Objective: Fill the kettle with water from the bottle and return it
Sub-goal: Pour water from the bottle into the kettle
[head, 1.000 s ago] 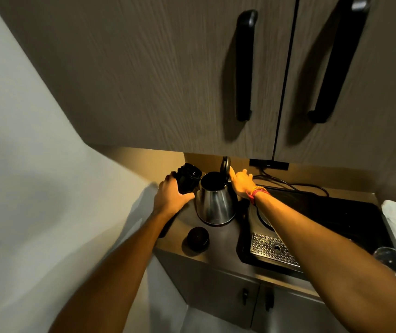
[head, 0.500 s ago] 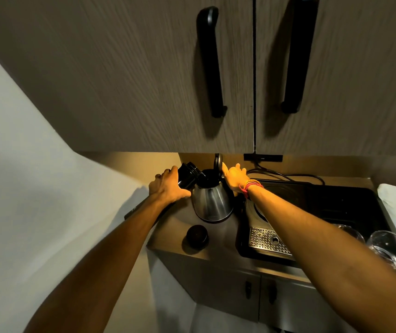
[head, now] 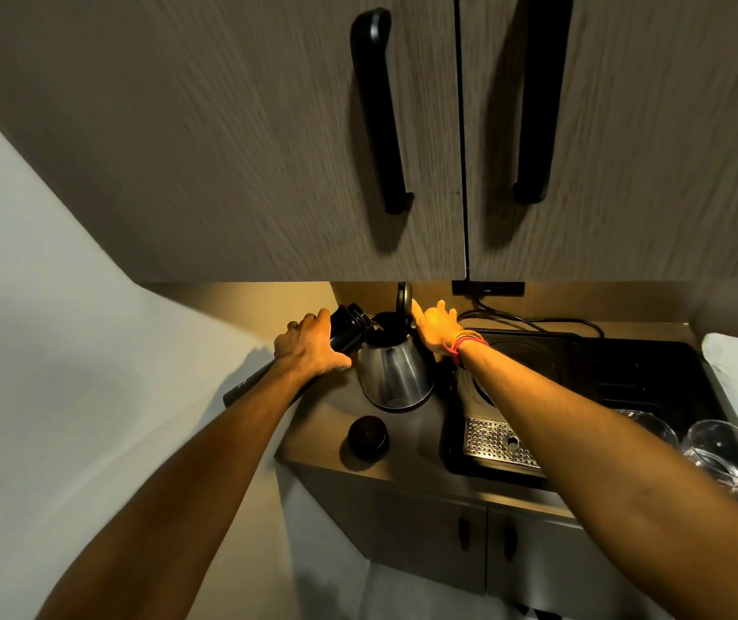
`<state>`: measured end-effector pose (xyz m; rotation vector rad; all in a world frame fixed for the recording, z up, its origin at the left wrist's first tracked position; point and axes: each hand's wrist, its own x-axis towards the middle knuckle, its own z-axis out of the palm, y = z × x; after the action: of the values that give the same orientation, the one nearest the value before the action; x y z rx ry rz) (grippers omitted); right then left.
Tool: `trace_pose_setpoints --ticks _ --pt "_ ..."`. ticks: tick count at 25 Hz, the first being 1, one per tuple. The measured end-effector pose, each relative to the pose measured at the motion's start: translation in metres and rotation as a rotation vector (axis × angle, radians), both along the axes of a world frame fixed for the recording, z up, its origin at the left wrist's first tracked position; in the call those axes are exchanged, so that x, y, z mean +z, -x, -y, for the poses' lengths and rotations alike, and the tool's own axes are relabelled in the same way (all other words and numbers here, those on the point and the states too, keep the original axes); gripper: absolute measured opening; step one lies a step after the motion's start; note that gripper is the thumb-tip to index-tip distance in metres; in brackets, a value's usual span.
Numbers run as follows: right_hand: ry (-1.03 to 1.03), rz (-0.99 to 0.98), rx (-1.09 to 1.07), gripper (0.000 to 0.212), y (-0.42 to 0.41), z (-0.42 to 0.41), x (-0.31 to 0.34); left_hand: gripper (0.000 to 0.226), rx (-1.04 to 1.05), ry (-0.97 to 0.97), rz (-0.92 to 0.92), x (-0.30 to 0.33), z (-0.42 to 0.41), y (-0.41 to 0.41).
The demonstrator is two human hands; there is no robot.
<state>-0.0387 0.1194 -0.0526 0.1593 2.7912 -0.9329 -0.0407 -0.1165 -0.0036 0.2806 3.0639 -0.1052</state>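
A steel kettle [head: 394, 374] stands on the counter [head: 313, 434] with its black lid [head: 404, 297] flipped up. My left hand [head: 311, 346] grips a black bottle [head: 348, 325], tilted so its mouth rests over the kettle's opening. My right hand [head: 436, 326] lies against the kettle's far side by the raised lid, fingers on the handle side; a red band circles the wrist. The bottle's black cap [head: 368, 436] lies on the counter in front of the kettle. No water stream can be made out.
A black drip tray with a perforated metal grate [head: 494, 443] sits right of the kettle. Two clear glasses [head: 723, 454] stand at the right edge. Cupboard doors with black handles [head: 382, 114] hang overhead. A cable [head: 532, 322] runs along the back wall.
The bottle has tipped further over, bringing its mouth onto the kettle's opening. The head view has shifted left and up; both hands stay at the kettle.
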Motion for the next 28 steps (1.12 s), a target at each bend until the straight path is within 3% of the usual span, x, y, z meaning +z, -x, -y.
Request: trace_pose_setpoints --ticks 9,13,17,28 --pt "-0.091 -0.008 0.05 0.07 -0.002 0.003 0.001 0.079 -0.003 0.023 0.013 0.003 0.002 -0.001" --pt "-0.152 -0.021 0.038 0.061 -0.001 0.005 -0.003 0.082 -0.011 0.025 0.035 0.004 0.001 0.0" --pt "-0.022 -0.096 -0.19 0.07 -0.004 0.011 -0.005 0.083 -0.023 0.031 0.043 0.004 0.001 0.001" --pt "0.038 -0.103 -0.222 0.071 -0.004 0.011 -0.006 0.083 -0.026 0.053 0.04 0.006 -0.001 0.0"
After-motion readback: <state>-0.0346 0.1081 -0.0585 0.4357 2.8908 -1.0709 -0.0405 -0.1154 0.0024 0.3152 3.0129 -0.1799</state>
